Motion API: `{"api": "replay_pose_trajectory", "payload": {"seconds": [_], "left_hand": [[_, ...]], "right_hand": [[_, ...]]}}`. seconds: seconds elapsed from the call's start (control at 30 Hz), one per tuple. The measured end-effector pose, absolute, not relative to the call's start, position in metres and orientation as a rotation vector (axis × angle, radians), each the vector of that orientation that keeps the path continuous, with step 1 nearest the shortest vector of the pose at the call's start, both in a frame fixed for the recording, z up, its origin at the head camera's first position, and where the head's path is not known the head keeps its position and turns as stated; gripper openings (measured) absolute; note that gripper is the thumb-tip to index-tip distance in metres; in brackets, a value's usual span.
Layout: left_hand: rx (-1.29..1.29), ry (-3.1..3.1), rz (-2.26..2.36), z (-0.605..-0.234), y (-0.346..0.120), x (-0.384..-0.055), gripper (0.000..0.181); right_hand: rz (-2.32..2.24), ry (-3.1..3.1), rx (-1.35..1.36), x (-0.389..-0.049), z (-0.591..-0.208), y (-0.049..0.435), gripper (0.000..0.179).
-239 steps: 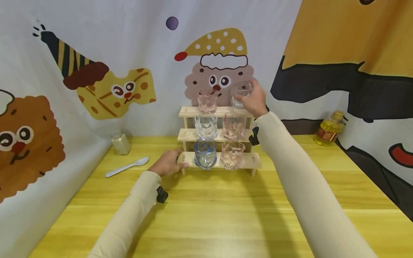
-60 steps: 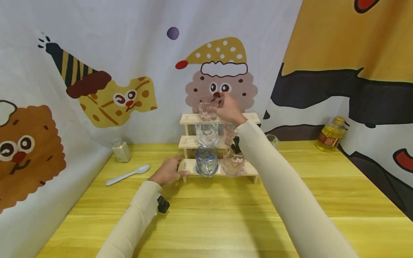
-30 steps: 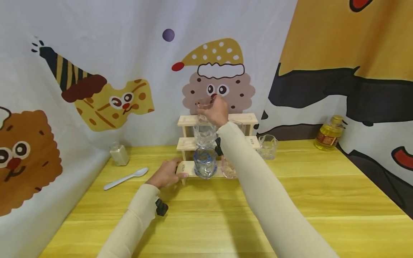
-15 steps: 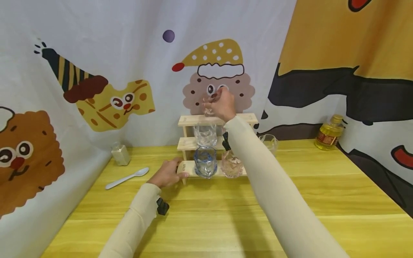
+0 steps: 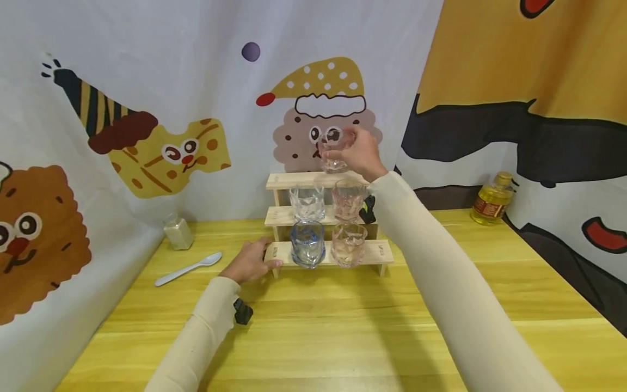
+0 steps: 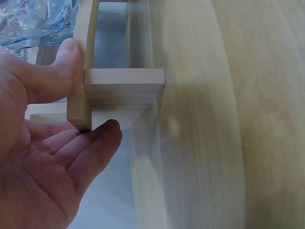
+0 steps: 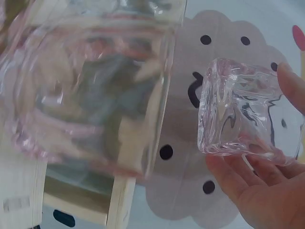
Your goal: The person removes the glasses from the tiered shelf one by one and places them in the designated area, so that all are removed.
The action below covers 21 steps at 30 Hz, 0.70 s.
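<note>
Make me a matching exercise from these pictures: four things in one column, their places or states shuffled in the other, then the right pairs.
Column one
1. blue glass
2. left hand
3. white spoon
4. right hand

Column two
A. lying on the yellow table
B. holding a pink-tinted glass
C. standing on the bottom tier
D. gripping an end of the wooden stand

Right pairs: 1-C, 2-D, 3-A, 4-B
</note>
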<state>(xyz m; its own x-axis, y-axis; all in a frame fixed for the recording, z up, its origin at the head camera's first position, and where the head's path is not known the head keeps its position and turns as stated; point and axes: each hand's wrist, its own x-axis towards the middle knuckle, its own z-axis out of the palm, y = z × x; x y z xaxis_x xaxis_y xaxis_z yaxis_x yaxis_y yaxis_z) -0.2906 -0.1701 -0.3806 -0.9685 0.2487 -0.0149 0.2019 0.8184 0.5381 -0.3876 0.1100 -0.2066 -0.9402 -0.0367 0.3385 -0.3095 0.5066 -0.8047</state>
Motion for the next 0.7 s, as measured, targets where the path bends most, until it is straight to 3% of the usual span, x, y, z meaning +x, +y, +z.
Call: {"api": "replay_pose_trajectory", "payload": {"seconds": [0.4,0.7], "left_hand": [[0.381,2.917,0.881,-0.382,-0.171,-0.29,0.064],[0.395,2.92,0.89,-0.382,-0.171,-0.29,0.065]], "right_hand": [[1.4,-2.527,0.397,-0.377,-0.215,0.157,0.074],[1.387,-2.539,0.402,-0.369,-0.217,0.183,0.078]]}}
